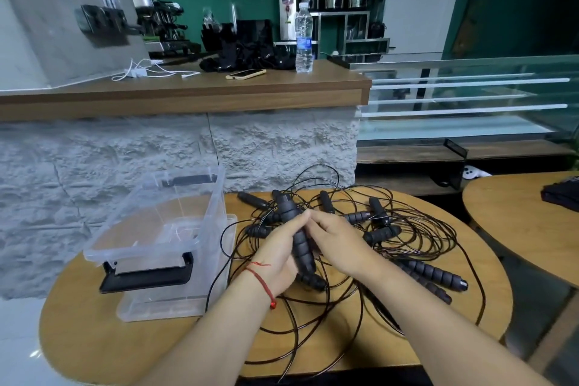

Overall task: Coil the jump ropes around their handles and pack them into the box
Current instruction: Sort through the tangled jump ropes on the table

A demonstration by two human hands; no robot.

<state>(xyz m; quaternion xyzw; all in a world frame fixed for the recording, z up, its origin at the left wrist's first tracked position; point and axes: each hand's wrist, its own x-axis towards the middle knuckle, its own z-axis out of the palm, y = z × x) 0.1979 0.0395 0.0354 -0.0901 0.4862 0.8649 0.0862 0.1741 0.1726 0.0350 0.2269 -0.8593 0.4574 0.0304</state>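
Jump ropes (407, 229) lay in a loose black tangle over the middle and right of the round wooden counter (125, 338); foam handles (382, 233) were scattered among the thin cords, and some loops hung past the near edge; a held pair (302, 247) of handles was raised above the heap, side by side, pointing away from the person; the left hand (275, 257) gripped this pair from the left, fingers curled round its middle; the right hand (340, 238) closed on it from the right, curled fingertips meeting the left's near the upper end; a red string (261, 280) circled the left wrist; the clear plastic box (163, 238) stood open-topped near the counter's left edge, just beside the tangle, with a black latch (147, 276) on its near end.
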